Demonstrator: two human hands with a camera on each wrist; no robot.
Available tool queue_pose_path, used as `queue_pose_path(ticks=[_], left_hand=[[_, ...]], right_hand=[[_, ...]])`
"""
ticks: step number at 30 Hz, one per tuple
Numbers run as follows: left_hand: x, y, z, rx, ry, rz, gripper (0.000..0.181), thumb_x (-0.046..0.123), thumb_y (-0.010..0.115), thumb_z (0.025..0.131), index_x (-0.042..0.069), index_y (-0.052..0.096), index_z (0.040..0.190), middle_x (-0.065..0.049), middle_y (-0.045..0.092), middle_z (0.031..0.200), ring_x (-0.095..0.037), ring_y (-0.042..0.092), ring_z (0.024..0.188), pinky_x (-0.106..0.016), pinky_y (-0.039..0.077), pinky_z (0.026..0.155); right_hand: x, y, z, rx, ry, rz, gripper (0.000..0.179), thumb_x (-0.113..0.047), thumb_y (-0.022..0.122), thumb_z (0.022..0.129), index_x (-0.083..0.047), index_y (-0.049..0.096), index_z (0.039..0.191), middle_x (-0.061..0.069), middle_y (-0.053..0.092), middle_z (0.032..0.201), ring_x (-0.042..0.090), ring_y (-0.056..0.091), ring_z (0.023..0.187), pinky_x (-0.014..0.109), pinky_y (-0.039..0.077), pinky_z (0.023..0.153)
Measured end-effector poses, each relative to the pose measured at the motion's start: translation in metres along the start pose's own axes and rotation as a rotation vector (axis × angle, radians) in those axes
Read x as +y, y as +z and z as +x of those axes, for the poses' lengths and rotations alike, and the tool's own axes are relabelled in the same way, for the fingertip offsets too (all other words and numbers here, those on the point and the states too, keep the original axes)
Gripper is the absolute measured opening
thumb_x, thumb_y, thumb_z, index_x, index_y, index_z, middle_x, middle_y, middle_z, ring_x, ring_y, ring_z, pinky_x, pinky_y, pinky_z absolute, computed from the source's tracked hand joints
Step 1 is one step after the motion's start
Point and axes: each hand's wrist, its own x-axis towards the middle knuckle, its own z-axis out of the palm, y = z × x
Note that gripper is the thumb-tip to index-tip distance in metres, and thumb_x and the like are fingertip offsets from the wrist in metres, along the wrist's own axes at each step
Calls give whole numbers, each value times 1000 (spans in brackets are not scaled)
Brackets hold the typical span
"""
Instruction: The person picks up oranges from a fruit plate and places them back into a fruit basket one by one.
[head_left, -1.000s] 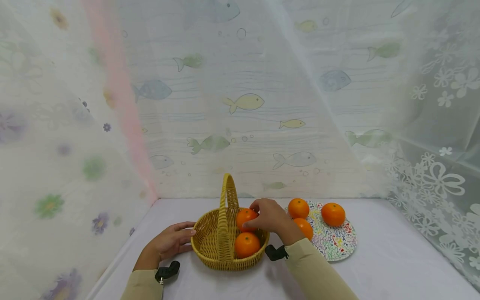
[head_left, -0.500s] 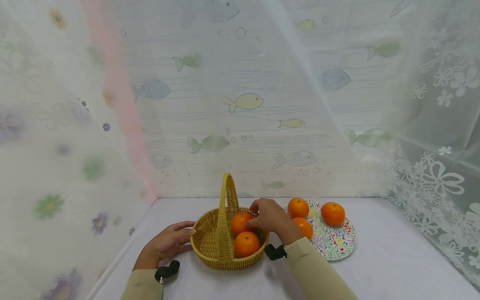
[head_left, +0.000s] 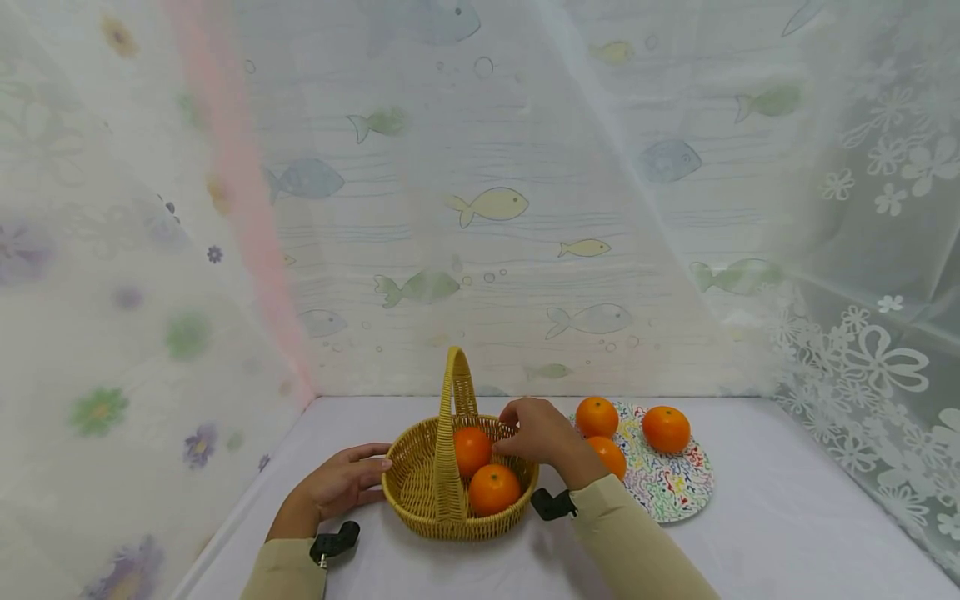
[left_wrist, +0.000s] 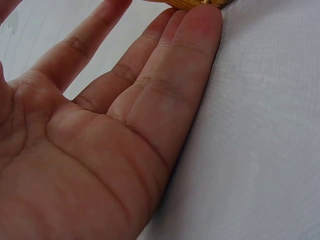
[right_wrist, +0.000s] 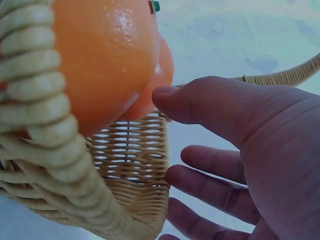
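Observation:
A yellow wicker basket (head_left: 420, 521) with a tall handle stands on the table. Two oranges lie in its right half, a rear orange (head_left: 472, 452) against the handle and a front orange (head_left: 494, 490). My left hand (head_left: 348, 479) rests on the table, its fairly straight fingertips touching the basket's left side; the left wrist view shows the palm (left_wrist: 100, 140). Over the basket's right rim is my right hand (head_left: 543, 433). In the right wrist view its thumb (right_wrist: 200, 100) reaches to the rear orange (right_wrist: 165, 70), contact unclear, with the other fingers loosely spread outside the wicker wall.
Right of the basket lies a round plate (head_left: 660, 492) with a multicoloured squiggle pattern. On it sit three oranges, one of them (head_left: 606, 457) partly behind my right forearm. White cloth (head_left: 772, 517) covers the table. Fish-print curtains (head_left: 487, 250) hang behind.
The rear orange has moved left in the basket, from the right hand's fingers to beside the handle. The right hand has let it go and stayed at the rim. My left hand has not moved.

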Motion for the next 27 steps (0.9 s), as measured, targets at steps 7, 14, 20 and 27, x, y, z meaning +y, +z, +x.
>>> queue_pose_path(ticks=[7,14,20,27], left_hand=[[-1,0,0,7,1,12,64,24,68,101,0,41,155,-10,64,140,-23,67,121,-44,57,102],[-1,0,-1,-5,2,6,62,23,67,102,0,41,154,-9,64,138,-23,67,121,-44,57,102],[-1,0,1,-4,-2,4,64,23,68,102,0,41,155,-10,64,139,-23,67,121,-44,57,102],[0,-1,1,-9,-2,0,64,23,67,102,-1,39,155,-9,64,139,-23,67,121,-44,57,102]], right_hand=[[-1,-4,-2,22,2,8,47,-39,86,82,-14,73,120,7,70,126,22,64,109,47,58,96],[-2,-11,-7,65,4,12,46,-40,85,83,-16,73,121,5,68,128,23,63,109,46,57,96],[1,-18,-14,116,-9,15,42,-39,87,83,-19,73,117,3,68,125,24,64,108,45,57,94],[5,-31,-23,135,31,41,38,-33,88,84,-18,74,117,5,67,128,29,63,116,47,57,98]])
